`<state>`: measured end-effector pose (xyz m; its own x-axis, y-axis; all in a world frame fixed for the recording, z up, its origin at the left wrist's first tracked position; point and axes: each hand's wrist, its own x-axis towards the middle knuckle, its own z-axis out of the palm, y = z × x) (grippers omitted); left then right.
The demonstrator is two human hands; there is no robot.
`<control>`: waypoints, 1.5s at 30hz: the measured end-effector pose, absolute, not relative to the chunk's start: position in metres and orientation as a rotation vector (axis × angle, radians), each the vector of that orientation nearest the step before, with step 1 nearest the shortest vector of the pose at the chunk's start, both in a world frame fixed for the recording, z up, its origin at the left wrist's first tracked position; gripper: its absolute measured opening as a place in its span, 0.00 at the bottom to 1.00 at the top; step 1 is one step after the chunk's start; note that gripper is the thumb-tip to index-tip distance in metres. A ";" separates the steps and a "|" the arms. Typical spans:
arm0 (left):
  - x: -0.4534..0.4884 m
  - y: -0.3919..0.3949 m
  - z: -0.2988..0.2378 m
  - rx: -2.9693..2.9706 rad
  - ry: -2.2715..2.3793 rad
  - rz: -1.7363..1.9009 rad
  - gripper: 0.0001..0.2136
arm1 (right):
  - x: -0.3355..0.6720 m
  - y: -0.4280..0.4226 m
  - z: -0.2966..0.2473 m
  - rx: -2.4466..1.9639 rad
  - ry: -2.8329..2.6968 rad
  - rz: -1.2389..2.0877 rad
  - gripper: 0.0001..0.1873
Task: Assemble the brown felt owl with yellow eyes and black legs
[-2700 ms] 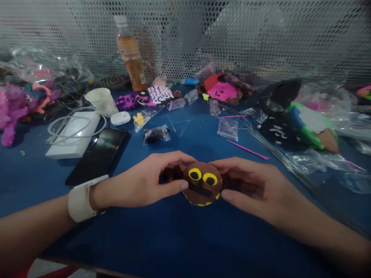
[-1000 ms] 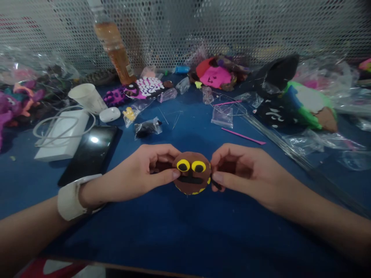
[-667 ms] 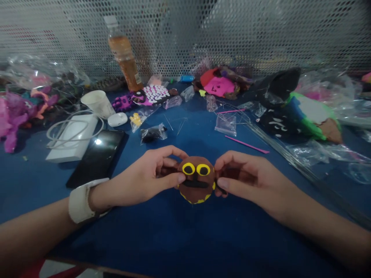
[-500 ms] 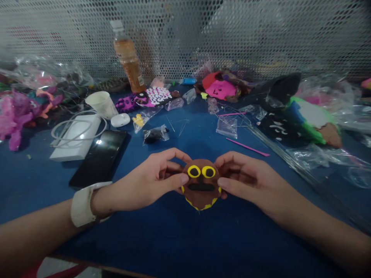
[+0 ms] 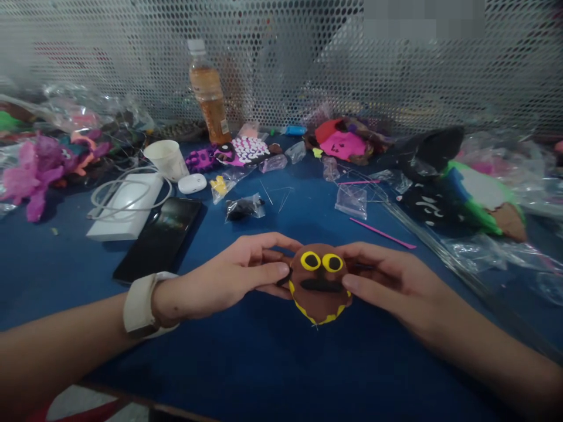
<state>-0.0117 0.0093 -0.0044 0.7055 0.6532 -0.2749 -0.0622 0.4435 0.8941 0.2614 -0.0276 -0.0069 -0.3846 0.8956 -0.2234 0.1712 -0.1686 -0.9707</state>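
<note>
A brown clay face (image 5: 319, 302) with yellow-ringed black eyes, a black mouth and a yellow scalloped edge is held above the blue table. My left hand (image 5: 246, 266) is closed at its left edge, fingers behind and thumb beside the rim. A small dark bit shows below that thumb; I cannot tell whether it is a separate piece. On the other side, my right hand (image 5: 387, 272) pinches the face's right edge, its thumb resting on the front near the mouth. The fingertips behind the face are hidden. A thin wire-like end pokes out under the face.
A black phone (image 5: 158, 240), a white box (image 5: 127, 208) with a cable, a paper cup (image 5: 166, 159) and a tea bottle (image 5: 209, 97) stand left. Bagged black clay (image 5: 244, 208) lies ahead. Pink sticks (image 5: 382, 233), metal wires (image 5: 444, 258) and clay figures (image 5: 484, 193) lie right.
The camera view has shifted slightly. The left thumb has slid off the face's front to its edge, and the face has moved a little right with both hands.
</note>
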 end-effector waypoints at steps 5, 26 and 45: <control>-0.011 0.009 -0.004 1.034 0.650 0.477 0.16 | 0.261 -0.028 -0.005 -1.294 -1.542 1.606 0.18; -0.045 0.059 -0.009 2.875 1.535 0.464 0.21 | 0.286 -0.022 0.010 -1.520 -2.171 0.346 0.15; -0.029 0.015 -0.001 2.858 0.529 0.869 0.24 | 0.228 -0.036 0.026 -1.152 -2.177 0.356 0.11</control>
